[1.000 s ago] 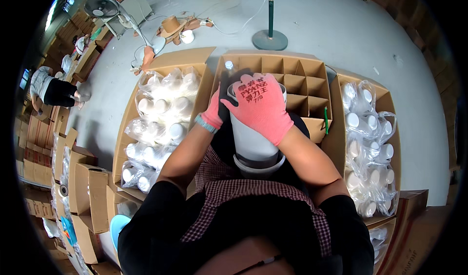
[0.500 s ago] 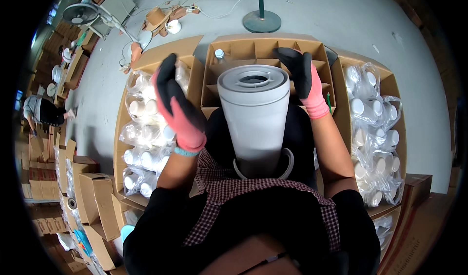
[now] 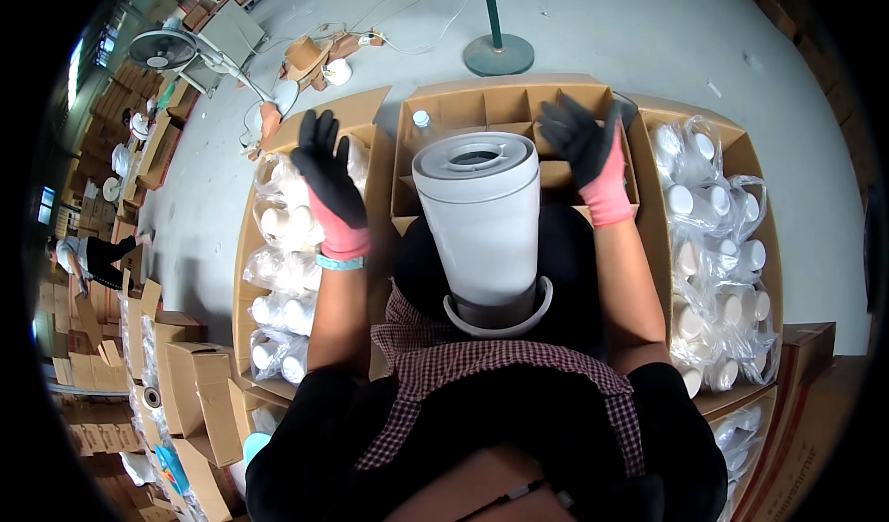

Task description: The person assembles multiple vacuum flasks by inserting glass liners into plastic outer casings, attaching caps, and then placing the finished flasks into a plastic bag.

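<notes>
A tall white tapering plastic cylinder (image 3: 477, 235) leans upright between my knees, with a round ringed opening in its top and a curved handle (image 3: 505, 328) at its lower end. My left hand (image 3: 331, 184), in a pink glove with black palm and fingers, is raised to the left of the cylinder, fingers spread, holding nothing. On the other side my right hand (image 3: 588, 156) wears a matching glove. Its fingers are also apart, slightly blurred, and nothing is in them. Neither hand touches the cylinder.
Beyond the cylinder stands a divided cardboard box (image 3: 505, 87) with a clear bottle (image 3: 421, 122) in one compartment. Cartons of bagged white containers flank me, left (image 3: 285, 261) and right (image 3: 713, 254). Farther off are a fan (image 3: 165, 50), a green stand base (image 3: 498, 55) and another person (image 3: 93, 258).
My hands have turned and their fingers have spread wider. The left hand sits farther from the cylinder. The view has shifted slightly, and the person at the far left has changed posture.
</notes>
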A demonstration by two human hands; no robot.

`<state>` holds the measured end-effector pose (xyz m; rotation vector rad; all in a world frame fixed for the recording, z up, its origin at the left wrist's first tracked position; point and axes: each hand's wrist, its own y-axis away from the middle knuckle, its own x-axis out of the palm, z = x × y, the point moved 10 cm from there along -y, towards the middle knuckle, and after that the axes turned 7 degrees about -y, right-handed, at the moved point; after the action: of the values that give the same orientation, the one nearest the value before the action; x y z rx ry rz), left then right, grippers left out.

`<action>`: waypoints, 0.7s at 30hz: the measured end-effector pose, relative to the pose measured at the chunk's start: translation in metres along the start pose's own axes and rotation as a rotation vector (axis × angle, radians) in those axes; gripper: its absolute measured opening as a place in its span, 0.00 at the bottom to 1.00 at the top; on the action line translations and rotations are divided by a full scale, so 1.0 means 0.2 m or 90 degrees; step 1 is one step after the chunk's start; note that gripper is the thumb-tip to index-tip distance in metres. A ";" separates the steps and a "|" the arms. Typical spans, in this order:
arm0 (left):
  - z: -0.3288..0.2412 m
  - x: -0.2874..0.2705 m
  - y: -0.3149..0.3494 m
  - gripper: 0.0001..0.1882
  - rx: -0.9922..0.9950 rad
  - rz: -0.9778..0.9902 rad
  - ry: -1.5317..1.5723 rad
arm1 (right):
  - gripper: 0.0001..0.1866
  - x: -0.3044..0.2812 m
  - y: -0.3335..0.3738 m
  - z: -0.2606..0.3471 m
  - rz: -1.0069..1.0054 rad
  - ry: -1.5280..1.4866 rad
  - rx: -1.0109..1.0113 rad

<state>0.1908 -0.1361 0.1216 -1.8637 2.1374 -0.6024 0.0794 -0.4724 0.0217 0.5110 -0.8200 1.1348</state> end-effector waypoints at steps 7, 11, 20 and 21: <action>0.28 0.54 0.25 0.45 -0.138 0.305 0.188 | 0.38 0.45 0.18 -0.06 0.079 0.386 -0.202; 0.24 0.55 0.25 0.44 -0.168 0.315 0.238 | 0.29 0.45 0.23 -0.03 0.087 0.276 -0.168; -0.49 0.54 0.72 0.26 0.342 0.374 -0.113 | 0.29 0.36 0.13 -0.12 0.229 0.311 -0.125; -0.64 0.55 0.96 0.25 0.523 0.419 -0.155 | 0.26 0.04 0.00 -0.26 0.194 0.776 -0.008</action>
<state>-0.0517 -0.2055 0.1571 -0.7122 1.7704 -0.8489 0.0969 -0.4303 -0.0032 -0.3601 0.1786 1.4352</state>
